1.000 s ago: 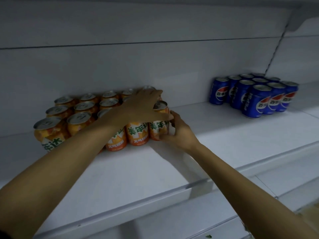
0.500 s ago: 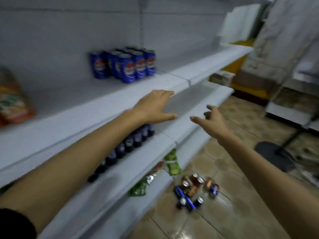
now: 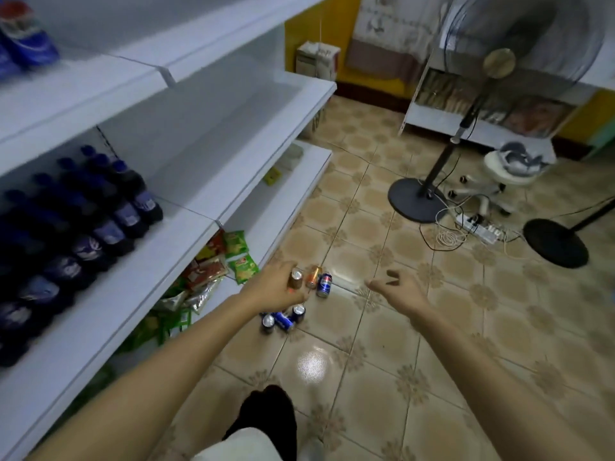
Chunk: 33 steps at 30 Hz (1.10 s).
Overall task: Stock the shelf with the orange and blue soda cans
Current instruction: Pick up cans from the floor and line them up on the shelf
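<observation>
Several soda cans lie in a loose cluster on the tiled floor beside the shelf base: orange cans and a blue can at the far side, more blue cans nearer me. My left hand hangs over this cluster with relaxed fingers and holds nothing; it hides part of the pile. My right hand hovers to the right of the cans, fingers loosely curled and empty. Stocked blue cans stand blurred on the upper white shelf at the top left.
Dark soda bottles fill the middle shelf on the left. Snack bags lie on the bottom shelf. A standing fan's base, a white stool, a power strip with cables and another round stand base occupy the floor to the right.
My view has swung from the orange cans on the shelf down to the floor. Both hands left the shelf and dropped toward the cans lying on the tiles.
</observation>
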Tool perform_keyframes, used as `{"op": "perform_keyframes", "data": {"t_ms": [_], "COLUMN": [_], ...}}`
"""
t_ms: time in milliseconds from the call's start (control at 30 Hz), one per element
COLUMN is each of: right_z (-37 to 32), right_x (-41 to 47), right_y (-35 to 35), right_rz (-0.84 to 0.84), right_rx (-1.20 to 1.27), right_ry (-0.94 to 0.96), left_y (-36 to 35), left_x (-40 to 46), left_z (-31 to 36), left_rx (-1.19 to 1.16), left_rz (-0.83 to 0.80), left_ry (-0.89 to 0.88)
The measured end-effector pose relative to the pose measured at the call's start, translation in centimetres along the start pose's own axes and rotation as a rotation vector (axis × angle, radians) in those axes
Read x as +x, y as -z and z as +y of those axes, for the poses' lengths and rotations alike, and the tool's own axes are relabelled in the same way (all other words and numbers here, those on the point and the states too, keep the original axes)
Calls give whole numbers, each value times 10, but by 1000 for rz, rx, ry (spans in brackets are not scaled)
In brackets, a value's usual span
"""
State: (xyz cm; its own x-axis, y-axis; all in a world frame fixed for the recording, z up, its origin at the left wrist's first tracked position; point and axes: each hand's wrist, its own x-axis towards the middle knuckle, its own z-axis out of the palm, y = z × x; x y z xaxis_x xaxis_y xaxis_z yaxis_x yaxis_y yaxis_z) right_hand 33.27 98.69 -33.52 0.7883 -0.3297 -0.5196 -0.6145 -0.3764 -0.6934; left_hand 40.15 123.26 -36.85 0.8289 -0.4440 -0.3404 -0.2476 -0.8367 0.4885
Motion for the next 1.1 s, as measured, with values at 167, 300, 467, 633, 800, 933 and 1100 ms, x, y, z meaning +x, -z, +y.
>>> {"op": "perform_keyframes", "data": {"t_ms": [167,300,467,633,800,933,1100], "right_z": [4,-5,-9,14,78,145,212], "right_x": [54,122,229,329,425,527,674], "right_y": [-18,-18,-12,-21,-57,-107,-195], "right_rz": [-147,-218,-239,-235,-316,-375,-469], "right_rx": [-6,-38,-127,-222,-276,-353,-525], "right_ry": [-76,-115,-231,-329,-412,-421,-231], "left_y": [-19,-33,-61,-103,-176,-261,-381], "left_x": [39,98,194,270,340,408,500], "left_z": [-32,-44,-55,-66,-95,-132,-189], "left_rx": [-155,-277,-465,-616,-801,-981,-1351], "left_rz": [1,21,-61,-201,-259,-199,-80], "left_ry": [80,160,375,553,750,1001,1247]}}
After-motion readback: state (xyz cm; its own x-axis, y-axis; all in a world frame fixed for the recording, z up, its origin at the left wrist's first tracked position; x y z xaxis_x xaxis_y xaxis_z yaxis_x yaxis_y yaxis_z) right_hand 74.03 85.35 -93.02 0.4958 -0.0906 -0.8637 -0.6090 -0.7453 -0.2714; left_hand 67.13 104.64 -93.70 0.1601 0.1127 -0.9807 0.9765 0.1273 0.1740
